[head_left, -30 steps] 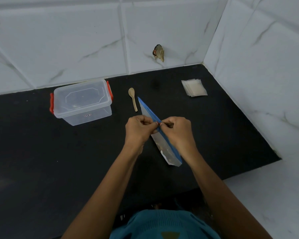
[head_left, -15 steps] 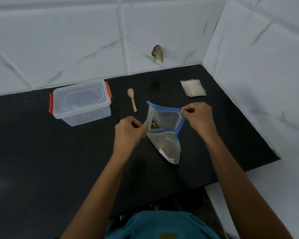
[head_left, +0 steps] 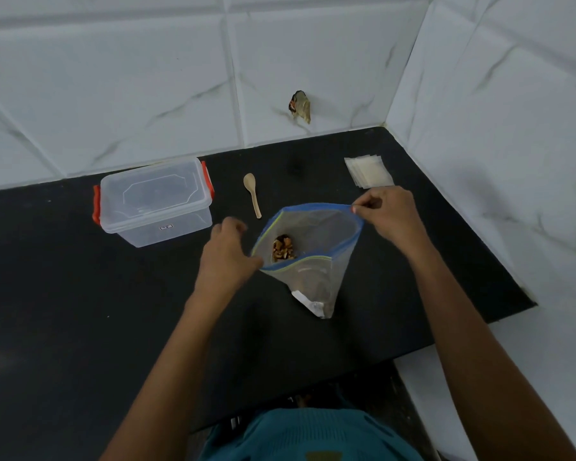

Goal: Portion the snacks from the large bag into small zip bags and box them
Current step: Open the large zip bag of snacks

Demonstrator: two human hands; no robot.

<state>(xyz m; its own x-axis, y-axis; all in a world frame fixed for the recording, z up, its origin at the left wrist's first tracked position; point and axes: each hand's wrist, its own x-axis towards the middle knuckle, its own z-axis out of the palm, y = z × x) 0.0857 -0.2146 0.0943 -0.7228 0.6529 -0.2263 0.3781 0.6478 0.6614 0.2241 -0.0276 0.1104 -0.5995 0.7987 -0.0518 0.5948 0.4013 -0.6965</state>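
Observation:
The large clear bag [head_left: 313, 281] with a blue zip rim stands on the black counter [head_left: 64, 294], its mouth pulled wide. Brown snacks [head_left: 282, 248] lie at its bottom. My right hand [head_left: 391, 219] pinches the far right of the rim. My left hand [head_left: 226, 254], slightly blurred, holds the near left of the rim at the thumb. A stack of small zip bags [head_left: 368, 171] lies at the back right. A clear box [head_left: 153, 201] with orange latches and its lid on sits at the left.
A small wooden spoon [head_left: 251, 194] lies between the box and the bag. White tiled walls close the back and right. A crumpled scrap [head_left: 300, 106] sticks to the back wall. The counter's front edge [head_left: 463, 331] runs near my body.
The bag's zip was closed between both hands a second ago. My hands have pulled apart, left going left and right going right, and the mouth now gapes wide with the snacks showing.

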